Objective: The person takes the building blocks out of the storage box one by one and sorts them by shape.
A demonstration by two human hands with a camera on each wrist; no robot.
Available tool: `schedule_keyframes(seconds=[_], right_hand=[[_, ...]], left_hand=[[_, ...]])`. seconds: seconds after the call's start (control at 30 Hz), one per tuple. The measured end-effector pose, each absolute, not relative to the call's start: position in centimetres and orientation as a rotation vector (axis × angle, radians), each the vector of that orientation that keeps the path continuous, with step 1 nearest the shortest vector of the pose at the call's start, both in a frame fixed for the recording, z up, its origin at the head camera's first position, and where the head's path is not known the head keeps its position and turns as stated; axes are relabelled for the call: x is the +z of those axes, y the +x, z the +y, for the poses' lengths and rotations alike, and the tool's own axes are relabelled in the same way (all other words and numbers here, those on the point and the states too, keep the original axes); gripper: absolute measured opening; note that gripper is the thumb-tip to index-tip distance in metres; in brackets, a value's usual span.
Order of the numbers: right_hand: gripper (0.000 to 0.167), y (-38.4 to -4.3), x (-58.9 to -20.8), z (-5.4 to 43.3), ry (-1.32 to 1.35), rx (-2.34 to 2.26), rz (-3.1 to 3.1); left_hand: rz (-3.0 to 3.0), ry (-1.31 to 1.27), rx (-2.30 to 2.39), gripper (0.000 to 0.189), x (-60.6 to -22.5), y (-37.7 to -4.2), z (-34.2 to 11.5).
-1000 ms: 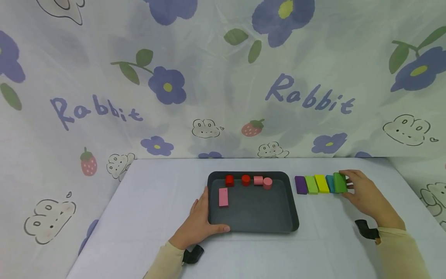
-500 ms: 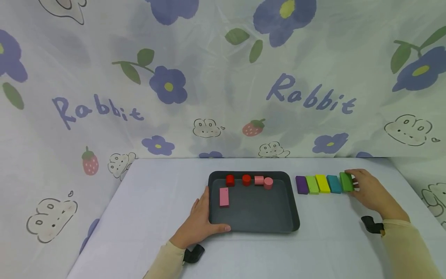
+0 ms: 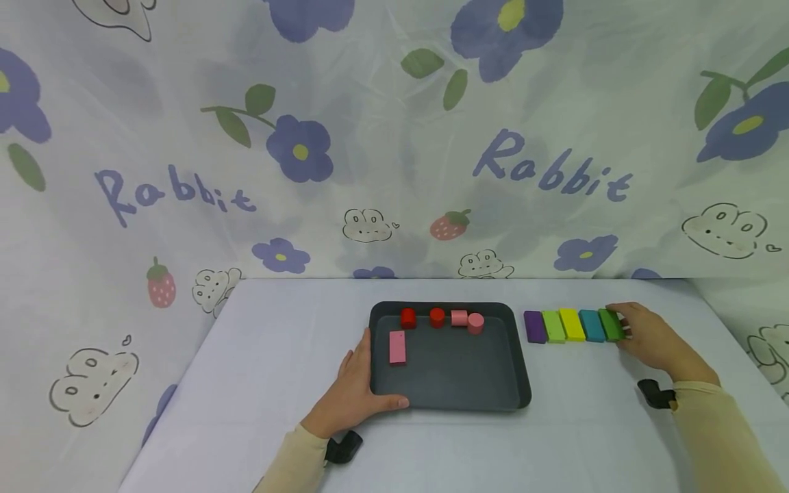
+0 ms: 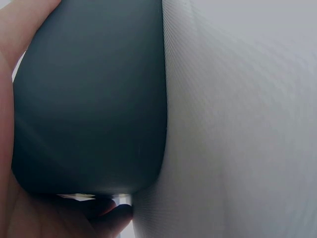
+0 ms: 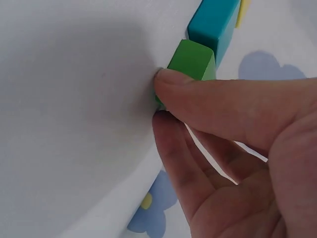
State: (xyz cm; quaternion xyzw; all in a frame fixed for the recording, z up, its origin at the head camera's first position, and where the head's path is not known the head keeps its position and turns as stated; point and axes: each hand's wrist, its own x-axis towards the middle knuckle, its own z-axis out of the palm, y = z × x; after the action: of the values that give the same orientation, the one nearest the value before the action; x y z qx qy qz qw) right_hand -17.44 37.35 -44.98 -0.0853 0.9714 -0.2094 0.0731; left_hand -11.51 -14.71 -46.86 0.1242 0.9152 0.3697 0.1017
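My right hand [image 3: 658,344] pinches a green block [image 3: 610,324] by its near and far ends, at the right end of a row of coloured blocks. Beside it in the row lies a blue block [image 3: 592,326]; the right wrist view shows the thumb [image 5: 176,79] across the green block's end, close to the blue one. My left hand [image 3: 350,394] rests against a dark grey tray [image 3: 456,383], fingers along its left side and thumb at the near rim. In the left wrist view the tray wall [image 4: 94,99] fills the space by the palm.
Left of the blue block lie yellow [image 3: 572,325], light green [image 3: 553,326] and purple [image 3: 534,326] blocks. Inside the tray sit a pink rectangular block [image 3: 397,348], two red pieces [image 3: 437,318] and two pink cylinders [image 3: 475,324]. A printed curtain [image 3: 394,157] hangs behind the table.
The green block, first overlapping the blue one, shifted right, then came down and slightly left beside it, still in the right hand. The left hand and tray stayed in place.
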Motion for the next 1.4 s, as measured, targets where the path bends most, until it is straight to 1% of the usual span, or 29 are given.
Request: schedule_keyframes(seconds=[0.4,0.63,0.87,1.03,1.2,1.4], right_hand=[[0.062,-17.5,-45.0,36.9,-0.281,-0.623,2.908],[0.066,-17.4,-45.0,36.6,-0.257,-0.637,2.890],[0.069,-17.2,-44.6,36.3,-0.292,-0.588,2.931],[0.069,-17.1,-43.7,35.3,-0.366,-0.514,3.007],[0.068,-16.6,-42.2,33.6,-0.476,-0.545,3.069],[0.070,-16.1,-40.5,31.4,-0.445,-0.624,3.073]], left_hand=[[2.699,0.369,1.085,0.141,-46.9,-11.5,-14.7],[2.699,0.375,1.089,0.141,-46.9,-11.5,-14.7],[2.702,0.372,1.090,0.141,-47.0,-11.4,-14.7],[2.706,0.368,1.084,0.141,-46.9,-11.4,-14.8],[2.707,0.366,1.068,0.140,-46.9,-11.5,-14.9],[2.706,0.378,1.087,0.139,-46.9,-11.4,-14.9]])
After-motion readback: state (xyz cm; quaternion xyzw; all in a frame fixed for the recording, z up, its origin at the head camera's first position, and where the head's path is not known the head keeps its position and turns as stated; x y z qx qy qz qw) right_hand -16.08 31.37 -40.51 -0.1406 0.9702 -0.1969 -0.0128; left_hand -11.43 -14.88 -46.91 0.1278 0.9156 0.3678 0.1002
